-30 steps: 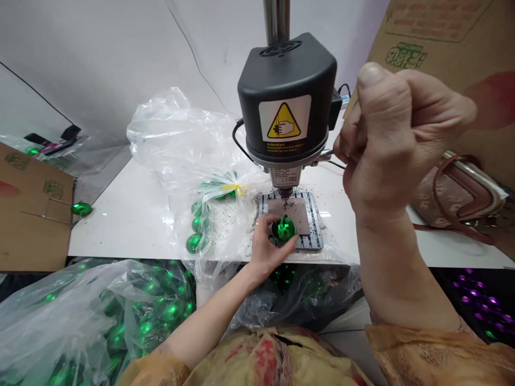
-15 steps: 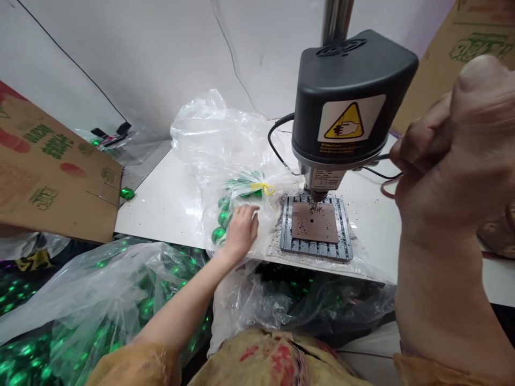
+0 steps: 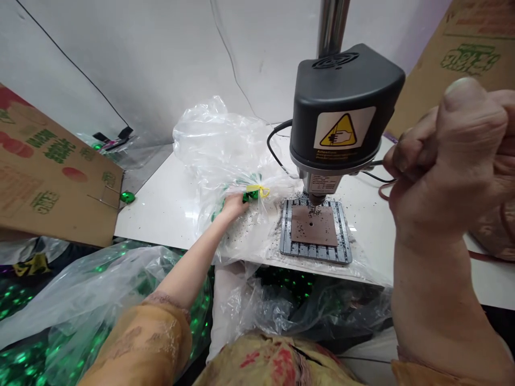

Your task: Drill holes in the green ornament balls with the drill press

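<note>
My right hand (image 3: 446,145) is closed at the side of a black bench drill press (image 3: 348,102), gripping its feed lever (image 3: 377,162). The chuck (image 3: 317,198) hangs over a brown square plate (image 3: 322,233) with a dark hole in it. That plate lies on the slotted grey base (image 3: 345,252). My left hand (image 3: 235,206) reaches in among shiny green balls (image 3: 252,195) at a clear plastic bag (image 3: 219,134). Its fingertips are partly hidden beside the balls, so I cannot tell whether they grip one. A yellow tie (image 3: 257,190) lies just right of those fingers.
Dark shavings litter the white tabletop (image 3: 153,214) around the base. Cardboard boxes stand at the left (image 3: 60,177) and the back right (image 3: 438,69). One green ball (image 3: 127,198) sits by the left box. Below the edge, a plastic bag (image 3: 116,284) covers many green balls.
My left hand has moved forward and slightly left, from above the green balls in among them. My right hand stays on the lever; the drill head appears slightly lower and farther left.
</note>
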A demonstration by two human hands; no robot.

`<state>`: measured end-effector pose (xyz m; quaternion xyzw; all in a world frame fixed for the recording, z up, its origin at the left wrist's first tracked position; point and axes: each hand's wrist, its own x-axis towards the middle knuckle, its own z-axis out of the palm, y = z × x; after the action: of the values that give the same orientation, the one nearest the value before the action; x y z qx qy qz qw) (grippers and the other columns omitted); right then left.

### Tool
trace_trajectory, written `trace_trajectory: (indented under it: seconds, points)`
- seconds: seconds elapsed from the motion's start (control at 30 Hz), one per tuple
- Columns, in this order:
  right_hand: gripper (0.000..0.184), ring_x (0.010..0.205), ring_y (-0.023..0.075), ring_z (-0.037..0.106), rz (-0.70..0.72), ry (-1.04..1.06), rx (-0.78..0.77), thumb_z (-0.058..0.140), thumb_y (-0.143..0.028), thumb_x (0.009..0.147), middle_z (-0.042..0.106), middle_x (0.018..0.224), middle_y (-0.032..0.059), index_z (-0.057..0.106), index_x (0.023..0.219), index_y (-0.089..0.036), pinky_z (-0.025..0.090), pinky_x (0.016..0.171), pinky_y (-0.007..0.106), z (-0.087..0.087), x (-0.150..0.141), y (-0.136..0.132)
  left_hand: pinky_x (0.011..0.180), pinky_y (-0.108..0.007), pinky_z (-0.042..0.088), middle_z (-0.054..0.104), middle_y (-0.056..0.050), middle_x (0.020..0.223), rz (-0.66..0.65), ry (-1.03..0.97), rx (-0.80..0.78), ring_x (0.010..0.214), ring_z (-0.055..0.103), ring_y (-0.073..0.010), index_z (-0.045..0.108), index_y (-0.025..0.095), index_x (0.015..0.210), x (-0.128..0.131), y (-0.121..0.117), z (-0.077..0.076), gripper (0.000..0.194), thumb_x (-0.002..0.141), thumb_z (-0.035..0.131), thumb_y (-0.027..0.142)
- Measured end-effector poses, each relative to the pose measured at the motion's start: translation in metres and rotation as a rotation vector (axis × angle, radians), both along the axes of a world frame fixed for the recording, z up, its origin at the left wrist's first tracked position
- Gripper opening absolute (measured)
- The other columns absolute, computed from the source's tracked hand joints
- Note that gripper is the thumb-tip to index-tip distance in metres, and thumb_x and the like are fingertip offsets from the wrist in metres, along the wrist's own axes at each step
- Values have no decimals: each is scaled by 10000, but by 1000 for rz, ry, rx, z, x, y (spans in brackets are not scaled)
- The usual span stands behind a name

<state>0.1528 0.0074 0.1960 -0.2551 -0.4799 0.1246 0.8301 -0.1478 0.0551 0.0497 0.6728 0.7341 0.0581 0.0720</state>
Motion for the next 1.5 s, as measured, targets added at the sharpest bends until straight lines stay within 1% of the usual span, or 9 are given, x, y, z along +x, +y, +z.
trace_trajectory:
  seconds: [0.1,0.2,0.33,0.43,0.63,0.8,0.97,1.17,1.5]
  points:
    - [434,402,59,356,-32,-46,-27,547,-229,877,348,438,-49,342,497,-196,239,447,292,0,-1,-4,765,-324,514,708,-53,928,-82,-184,-94,851,658,-242,665,185,1160,-2,-20,11,387,775,652,221]
    - [454,407,53,368,-24,-69,-48,550,-234,885,347,434,-47,339,485,-187,249,446,282,-1,0,-7,709,-301,528,697,-44,946,-144,-696,-202,834,651,-206,624,203,1206,2,-43,28,448,779,706,312]
    - [452,399,55,352,-30,-29,-14,565,-219,875,330,427,-47,333,487,-188,229,438,285,-2,-1,-5,800,-334,570,690,-83,1085,-52,-1344,-61,948,663,-202,600,187,1181,28,-66,49,479,776,763,386]
    - [439,391,48,323,-34,-10,31,565,-191,868,324,426,-52,329,497,-184,214,436,279,-2,-3,-2,836,-336,569,690,-71,1111,-36,-1560,47,946,670,-184,590,199,1162,62,-73,43,506,747,807,391]
    - [441,403,50,346,0,-35,44,568,-204,876,319,440,-52,333,505,-177,221,444,267,-3,-1,-2,912,-337,509,711,-46,1010,-85,-1512,125,967,663,-183,579,200,1096,124,-70,-16,531,688,865,385]
    - [461,405,51,339,35,-54,79,577,-227,876,306,450,-53,306,506,-180,222,437,271,-4,1,0,957,-363,489,697,-66,1064,-93,-1424,192,1040,646,-205,569,198,1096,136,-56,-46,513,713,845,399]
    - [481,409,38,340,48,-44,78,575,-224,879,279,460,-49,281,503,-168,212,438,265,-5,1,0,980,-379,487,683,-74,1107,-168,-1315,223,1074,639,-223,590,199,1105,135,-48,-53,506,707,846,379]
    - [483,435,37,344,20,-46,28,565,-242,888,267,486,-38,264,518,-164,241,456,260,-5,-1,-4,980,-388,488,668,-71,1159,-271,-1170,216,1091,628,-239,594,211,1171,139,-52,-49,547,706,842,355]
    - [480,426,48,327,13,-54,76,570,-233,879,255,479,-39,250,529,-168,228,456,269,-7,0,0,1054,-412,445,627,-87,1242,-298,-1247,194,1180,589,-245,564,213,1166,149,-59,-52,516,748,818,379]
